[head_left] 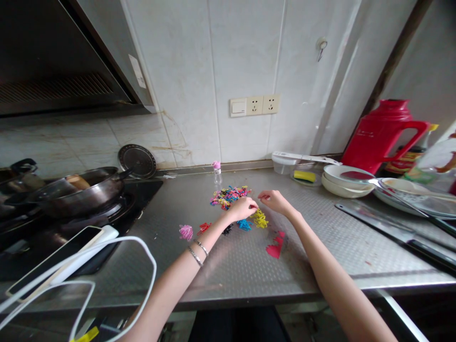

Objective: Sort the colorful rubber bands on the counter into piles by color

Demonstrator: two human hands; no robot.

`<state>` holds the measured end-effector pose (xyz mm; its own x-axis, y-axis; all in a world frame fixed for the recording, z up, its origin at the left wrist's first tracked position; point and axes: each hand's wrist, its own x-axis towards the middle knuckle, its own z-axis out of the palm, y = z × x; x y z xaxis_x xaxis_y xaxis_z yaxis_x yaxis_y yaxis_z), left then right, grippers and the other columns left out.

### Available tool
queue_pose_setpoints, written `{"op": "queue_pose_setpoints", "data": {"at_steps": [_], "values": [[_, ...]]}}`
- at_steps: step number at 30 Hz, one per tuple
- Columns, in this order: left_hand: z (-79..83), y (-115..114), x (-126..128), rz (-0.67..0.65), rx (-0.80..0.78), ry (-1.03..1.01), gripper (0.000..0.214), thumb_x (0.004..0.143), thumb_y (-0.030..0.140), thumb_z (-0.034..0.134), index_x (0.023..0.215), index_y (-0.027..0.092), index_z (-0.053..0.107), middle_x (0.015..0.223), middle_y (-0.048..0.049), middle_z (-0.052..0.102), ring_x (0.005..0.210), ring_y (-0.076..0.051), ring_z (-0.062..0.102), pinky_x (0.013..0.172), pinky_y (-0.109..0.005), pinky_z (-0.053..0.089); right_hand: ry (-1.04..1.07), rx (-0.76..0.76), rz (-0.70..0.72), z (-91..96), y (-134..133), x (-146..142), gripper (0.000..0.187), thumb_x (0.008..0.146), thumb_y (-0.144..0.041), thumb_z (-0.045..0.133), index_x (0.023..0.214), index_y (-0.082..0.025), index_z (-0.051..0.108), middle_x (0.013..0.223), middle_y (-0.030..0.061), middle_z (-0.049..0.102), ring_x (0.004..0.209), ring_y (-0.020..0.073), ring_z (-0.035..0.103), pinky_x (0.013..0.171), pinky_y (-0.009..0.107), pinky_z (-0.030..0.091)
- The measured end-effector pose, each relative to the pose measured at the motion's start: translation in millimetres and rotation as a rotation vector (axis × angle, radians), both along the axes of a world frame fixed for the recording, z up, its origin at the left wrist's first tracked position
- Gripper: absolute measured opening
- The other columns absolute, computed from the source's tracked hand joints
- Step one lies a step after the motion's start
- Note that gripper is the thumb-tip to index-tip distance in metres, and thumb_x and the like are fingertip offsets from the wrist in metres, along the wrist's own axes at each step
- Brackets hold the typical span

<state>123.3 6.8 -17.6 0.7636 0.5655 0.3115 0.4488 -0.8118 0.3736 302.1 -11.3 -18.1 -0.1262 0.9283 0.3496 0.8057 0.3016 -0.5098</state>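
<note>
"Any words to read?"
"None. The flask near three o'clock bears white marks, too small to tell."
"And the sticker at ten o'clock?"
"Too blurred as well."

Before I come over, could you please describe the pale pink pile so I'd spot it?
Find the metal countertop right of the black stove. On it, the pale pink pile lies left of the red pile. It is the leftmost pile, the only pale pink one.
</note>
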Motion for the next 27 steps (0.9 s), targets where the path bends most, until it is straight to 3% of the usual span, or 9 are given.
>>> {"op": "queue_pose_setpoints", "data": {"at_steps": [8,12,17,20,24,27], "values": [[-2.1,-2,-7,-0.005,-0.035,-0.037,0.024,0.074,0.019,0.049,0.089,0.014,0.068,0.083,-0.0056,0.067,0.071,-0.013,0.058,0.067,-0.022,0.042,-0.010,-0.010,-0.016,0.6,-1,0,0.025,0.069,-0.016,0.046,0.079,-0.017,0.069,0.072,0.0039,0.068,0.068,0.0139,0.060,0.062,0.019,0.041],[4.9,9,-26,0.052,-0.087,-0.115,0.024,0.075,0.019,0.049,0.090,0.014,0.067,0.084,-0.0057,0.067,0.072,-0.013,0.058,0.069,-0.023,0.043,-0.033,-0.019,-0.004,-4.7,3,3,0.025,0.068,-0.016,0.046,0.079,-0.017,0.069,0.072,0.0037,0.068,0.068,0.0137,0.059,0.062,0.019,0.041],[21.4,39,-87,0.197,-0.236,-0.295,0.024,0.075,0.021,0.050,0.089,0.010,0.066,0.085,-0.0081,0.067,0.073,-0.013,0.059,0.068,-0.023,0.044,-0.082,-0.033,-0.019,-16.3,12,9,0.026,0.069,-0.017,0.046,0.083,-0.019,0.068,0.075,0.0033,0.068,0.068,0.0132,0.059,0.062,0.019,0.041],[27.0,51,-134,0.362,-0.323,-0.311,0.021,0.072,0.019,0.052,0.084,0.009,0.066,0.076,-0.0071,0.066,0.062,-0.011,0.055,0.057,-0.020,0.042,-0.100,-0.043,-0.043,-20.1,14,11,0.025,0.069,-0.018,0.046,0.083,-0.019,0.067,0.074,0.0030,0.067,0.068,0.0129,0.059,0.062,0.019,0.041],[20.3,54,-182,0.577,-0.531,-0.275,0.025,0.073,0.022,0.051,0.091,0.010,0.063,0.068,-0.0037,0.061,0.041,-0.004,0.039,0.037,-0.015,0.025,-0.108,-0.059,-0.078,-20.8,14,10,0.026,0.070,-0.018,0.046,0.085,-0.020,0.067,0.077,0.0033,0.067,0.071,0.0133,0.059,0.064,0.019,0.041],[7.8,52,-195,0.665,-0.651,-0.288,0.027,0.073,0.024,0.052,0.094,0.011,0.061,0.069,-0.0029,0.059,0.037,-0.002,0.031,0.034,-0.016,0.016,-0.106,-0.072,-0.098,-20.1,13,7,0.026,0.071,-0.018,0.046,0.087,-0.021,0.067,0.079,0.0036,0.067,0.073,0.0135,0.060,0.066,0.019,0.042]]}}
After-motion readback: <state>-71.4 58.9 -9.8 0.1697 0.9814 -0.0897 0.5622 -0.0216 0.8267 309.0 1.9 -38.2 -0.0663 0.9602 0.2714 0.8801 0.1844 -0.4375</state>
